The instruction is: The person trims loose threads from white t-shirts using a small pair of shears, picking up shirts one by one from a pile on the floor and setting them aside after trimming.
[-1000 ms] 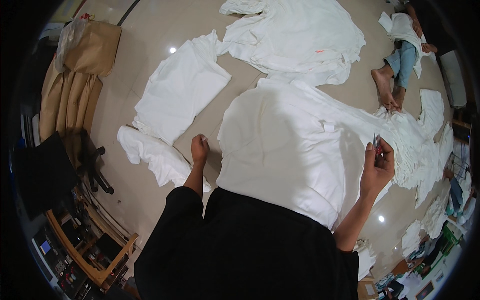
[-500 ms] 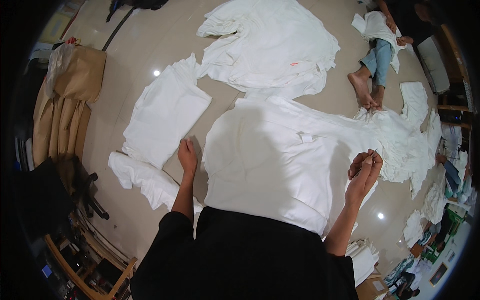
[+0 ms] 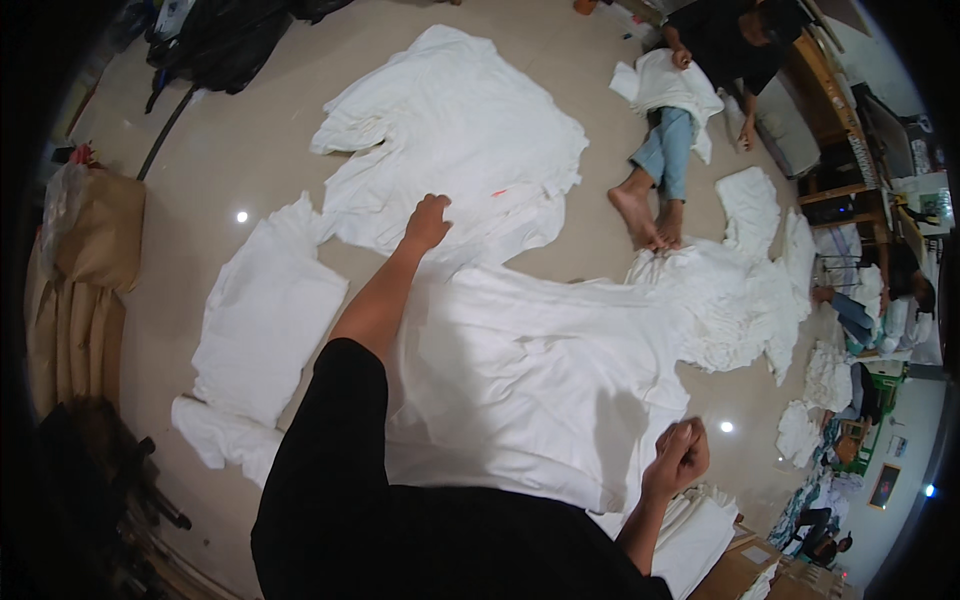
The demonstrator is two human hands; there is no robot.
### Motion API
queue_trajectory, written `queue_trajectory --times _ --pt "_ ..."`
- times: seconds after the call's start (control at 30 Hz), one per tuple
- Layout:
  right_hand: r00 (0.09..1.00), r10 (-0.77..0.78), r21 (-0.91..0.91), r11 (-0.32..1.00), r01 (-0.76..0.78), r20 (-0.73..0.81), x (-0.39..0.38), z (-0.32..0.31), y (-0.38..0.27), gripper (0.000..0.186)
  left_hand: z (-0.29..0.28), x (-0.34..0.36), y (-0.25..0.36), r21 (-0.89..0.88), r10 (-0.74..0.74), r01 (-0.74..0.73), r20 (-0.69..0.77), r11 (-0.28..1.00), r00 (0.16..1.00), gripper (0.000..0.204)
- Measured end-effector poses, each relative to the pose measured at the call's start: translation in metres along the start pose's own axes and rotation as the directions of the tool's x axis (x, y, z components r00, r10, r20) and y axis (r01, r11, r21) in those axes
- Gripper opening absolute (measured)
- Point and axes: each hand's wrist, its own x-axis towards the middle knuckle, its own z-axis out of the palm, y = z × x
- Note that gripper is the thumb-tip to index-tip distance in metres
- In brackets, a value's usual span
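Note:
A white garment [image 3: 520, 385], likely a T-shirt, lies spread out and creased right in front of me. My left hand [image 3: 430, 222] reaches out over the near edge of a pile of white garments [image 3: 450, 120], fingers stretched and nothing seen in them. On the near right, my right hand [image 3: 682, 452] is curled closed beside the spread garment. Whatever sits inside its fingers is hidden. A small reddish mark [image 3: 499, 192] shows on the pile.
Flat white cloth [image 3: 265, 310] and bunched white cloth [image 3: 225, 435] lie left. A heap of white garments [image 3: 725, 310] touches a seated co-worker's feet [image 3: 645, 215]. Brown paper packages [image 3: 95, 240], a black bag [image 3: 220, 45] and a cardboard box [image 3: 745, 570] stand around.
My left hand has moved forward from the near left to the pile and its fingers have stretched out. The view has shifted. My right hand stays closed, lower beside the garment.

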Motion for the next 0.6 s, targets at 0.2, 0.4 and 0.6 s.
queue_trajectory --times 0.2,0.4,0.6 --pt "0.988 0.007 -0.213 0.976 -0.041 -0.157 -0.026 -0.047 -0.011 0.043 0.023 0.022 -0.014 0.262 -0.014 0.027 -0.054 0.965 0.998 0.013" --pt "0.991 0.080 -0.140 0.986 -0.095 -0.107 -0.014 -0.050 0.024 0.042 -0.032 0.044 0.012 -0.121 -0.070 0.043 -0.228 0.992 0.971 0.010" --pt "1.000 -0.023 -0.136 0.990 0.023 0.002 0.057 0.029 0.019 0.018 -0.172 0.087 0.137 -0.124 0.269 -0.330 -0.352 0.936 0.897 0.009"
